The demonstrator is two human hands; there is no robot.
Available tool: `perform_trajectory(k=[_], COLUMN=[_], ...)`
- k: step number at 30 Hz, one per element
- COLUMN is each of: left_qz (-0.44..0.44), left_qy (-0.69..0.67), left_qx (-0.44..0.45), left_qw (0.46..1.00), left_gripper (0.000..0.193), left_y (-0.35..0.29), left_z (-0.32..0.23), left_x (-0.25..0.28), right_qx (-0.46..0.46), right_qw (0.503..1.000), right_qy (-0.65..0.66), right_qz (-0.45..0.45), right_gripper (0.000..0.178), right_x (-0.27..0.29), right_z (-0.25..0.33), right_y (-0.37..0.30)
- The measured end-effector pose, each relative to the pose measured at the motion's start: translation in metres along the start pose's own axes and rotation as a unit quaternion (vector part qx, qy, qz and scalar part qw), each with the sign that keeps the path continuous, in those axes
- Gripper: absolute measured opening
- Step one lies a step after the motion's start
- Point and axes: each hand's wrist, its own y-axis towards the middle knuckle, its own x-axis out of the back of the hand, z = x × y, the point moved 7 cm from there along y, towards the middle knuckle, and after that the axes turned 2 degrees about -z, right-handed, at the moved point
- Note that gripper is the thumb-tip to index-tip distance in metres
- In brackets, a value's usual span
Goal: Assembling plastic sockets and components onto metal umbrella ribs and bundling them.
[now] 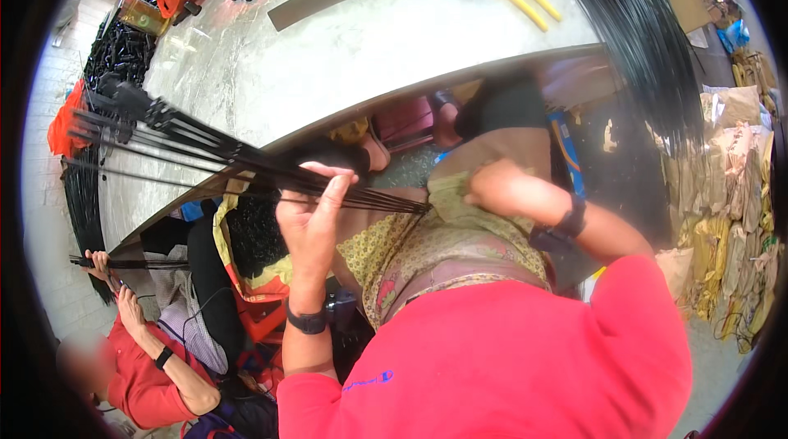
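Left hand point(310, 213): closed around black rods point(256, 161), thumb across them.
Right hand point(505, 188): blurred, at the patterned cloth point(484, 250); cannot tell whether it grips anything.
Rods: slanting from over the table point(345, 45) to the cloth.
Handling: a snug left grip should keep loose ones from splaying.
Materials: slim rods, knobbly far ends; soft cloth; hard, pale table.
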Motion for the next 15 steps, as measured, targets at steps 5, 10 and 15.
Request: perform_trajectory(k=[5, 10, 15], left_qz=[-0.037, -0.033, -0.124], left_qy=[-0.028, -0.040, -0.053], left_qx=[0.012, -0.006, -0.097], left_qw=[0.999, 0.999, 0.986], left_gripper=[0.007, 0.006, 0.010], left_y=[-0.008, -0.015, -0.014], left_z=[-0.002, -0.011, -0.049], left_x=[0.004, -0.010, 0.016], right_qx=[-0.146, -0.273, -0.088], right_qw=[0.953, 0.893, 0.965], right_qy=[-0.226, -0.262, -0.017], right_qz=[-0.142, -0.242, -0.246], right_gripper=[0.012, 0.012, 0.021], right_x=[0.010, 0.051, 0.061], right_z=[-0.034, -0.039, 0.009], right_y=[-0.027, -0.079, -0.080])
